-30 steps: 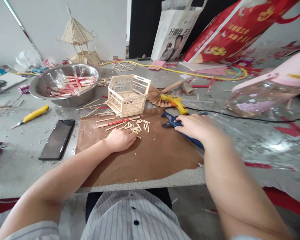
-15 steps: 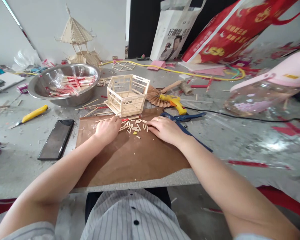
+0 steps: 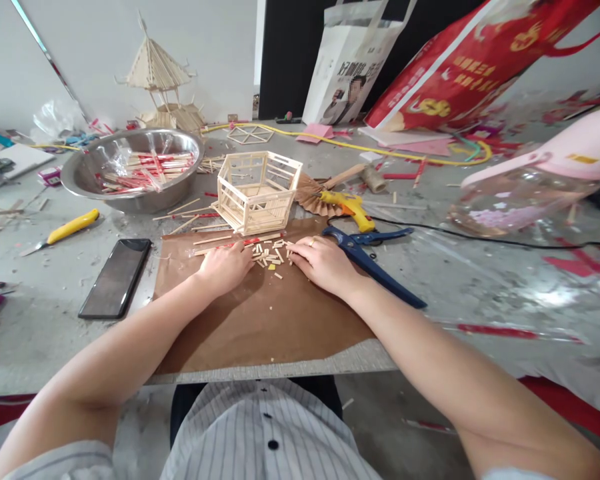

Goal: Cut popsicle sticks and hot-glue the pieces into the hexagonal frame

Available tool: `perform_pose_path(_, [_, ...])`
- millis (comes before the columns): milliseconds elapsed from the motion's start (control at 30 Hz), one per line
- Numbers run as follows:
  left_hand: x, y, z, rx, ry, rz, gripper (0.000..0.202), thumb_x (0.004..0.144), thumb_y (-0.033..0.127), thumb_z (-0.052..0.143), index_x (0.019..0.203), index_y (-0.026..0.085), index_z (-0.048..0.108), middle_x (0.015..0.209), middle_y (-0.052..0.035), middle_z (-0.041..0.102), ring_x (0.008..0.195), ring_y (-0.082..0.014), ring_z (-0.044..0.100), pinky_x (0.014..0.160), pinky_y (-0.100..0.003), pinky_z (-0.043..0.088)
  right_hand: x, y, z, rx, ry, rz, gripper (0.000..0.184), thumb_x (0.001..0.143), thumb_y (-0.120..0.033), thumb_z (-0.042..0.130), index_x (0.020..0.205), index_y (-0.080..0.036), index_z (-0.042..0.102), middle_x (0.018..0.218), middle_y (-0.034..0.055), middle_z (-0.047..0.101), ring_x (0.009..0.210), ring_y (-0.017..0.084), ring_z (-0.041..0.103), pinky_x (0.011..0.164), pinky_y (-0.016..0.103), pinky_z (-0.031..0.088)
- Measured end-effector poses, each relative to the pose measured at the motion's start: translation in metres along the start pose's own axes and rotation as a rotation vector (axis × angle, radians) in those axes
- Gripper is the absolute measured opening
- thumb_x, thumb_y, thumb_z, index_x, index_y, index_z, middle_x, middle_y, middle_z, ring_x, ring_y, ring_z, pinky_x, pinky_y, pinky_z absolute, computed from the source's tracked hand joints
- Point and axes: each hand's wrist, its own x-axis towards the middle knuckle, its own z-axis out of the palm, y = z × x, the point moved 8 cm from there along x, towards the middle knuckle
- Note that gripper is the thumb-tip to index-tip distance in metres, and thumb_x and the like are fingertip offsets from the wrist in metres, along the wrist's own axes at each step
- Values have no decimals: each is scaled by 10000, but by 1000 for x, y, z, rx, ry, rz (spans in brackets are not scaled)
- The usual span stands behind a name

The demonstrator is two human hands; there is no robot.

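Both of my hands rest on a brown paper sheet (image 3: 260,320), either side of a small heap of short cut wooden sticks (image 3: 271,254). My left hand (image 3: 224,267) lies palm down with fingers curled loosely at the heap's left edge. On the heap's right edge is my right hand (image 3: 321,262), fingers stretched flat and a ring showing. Neither hand visibly holds anything. Just behind the heap stands a hexagonal stick-built frame (image 3: 257,189). Blue-handled cutters (image 3: 375,260) lie right of my right hand, apart from it.
A steel bowl (image 3: 83,175) of red-wrapped sticks is at the back left, a phone (image 3: 115,277) and yellow knife (image 3: 70,227) on the left. A yellow glue gun (image 3: 347,207) with black cord, a stick pagoda (image 3: 157,87), bags and a clear jar (image 3: 525,193) fill the back and right.
My right hand let go of the blue cutters and moved left to the stick heap. My left hand shifted slightly up toward the heap.
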Motion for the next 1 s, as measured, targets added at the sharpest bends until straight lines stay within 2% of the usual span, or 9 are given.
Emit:
perform_pose_path(100, [0, 1, -1, -10, 32, -3, 293, 884, 347, 334, 924, 176, 569, 959, -77, 594, 807, -214, 616, 678, -326, 464, 1, -10, 0, 29, 6, -39, 275, 857, -264, 446, 1029, -162, 635, 987, 86, 643, 909, 207, 547, 813, 355, 432])
perform_pose_path(233, [0, -3, 0, -33, 12, -22, 296, 891, 333, 316, 948, 188, 568, 959, -75, 592, 795, -201, 617, 675, -316, 464, 2, -21, 3, 54, -56, -120, 278, 863, -283, 441, 1053, -209, 628, 1012, 67, 641, 956, 211, 530, 814, 370, 426])
perform_pose_path(433, [-1, -3, -2, -59, 58, -33, 296, 880, 347, 338, 1005, 185, 553, 994, -88, 570, 867, -225, 601, 694, -339, 469, 1, -21, 0, 63, -41, -132, 293, 867, -305, 432, 1039, -182, 635, 1007, 73, 645, 942, 199, 531, 812, 351, 424])
perform_pose_path(567, [-2, -1, -2, -32, 71, -9, 277, 880, 333, 346, 1001, 198, 555, 1001, -78, 575, 872, -225, 601, 698, -336, 468, 2, -18, 0, 37, -19, -111, 267, 856, -296, 456, 991, -167, 648, 982, 69, 657, 916, 196, 548, 806, 344, 418])
perform_pose_path(667, [-2, -4, -1, -7, 39, -25, 286, 887, 324, 330, 958, 181, 568, 941, -80, 593, 836, -218, 608, 683, -326, 467, 2, -13, 0, 4, 4, -71, 242, 851, -294, 464, 926, -173, 659, 944, 64, 669, 890, 199, 563, 799, 349, 412])
perform_pose_path(800, [-2, -5, -3, -12, 36, -26, 287, 882, 318, 336, 925, 159, 572, 903, -96, 611, 827, -223, 609, 657, -314, 458, 1, -8, -1, -8, 21, -33, 241, 848, -290, 463, 926, -170, 657, 940, 65, 672, 885, 204, 573, 797, 349, 411])
perform_pose_path(900, [-2, -8, -7, -117, 79, -73, 300, 877, 319, 325, 901, 160, 578, 830, -87, 636, 744, -212, 613, 626, -310, 443, 0, -1, -3, -7, 48, 25, 255, 851, -288, 453, 939, -159, 655, 936, 73, 675, 871, 203, 584, 788, 343, 416])
perform_pose_path(1000, [0, -15, -8, -371, 107, -126, 274, 845, 341, 380, 829, 172, 595, 724, -44, 639, 659, -164, 588, 605, -269, 420, -1, 3, -5, 5, 63, 66, 260, 859, -288, 438, 920, -163, 657, 919, 73, 678, 859, 199, 590, 784, 337, 419])
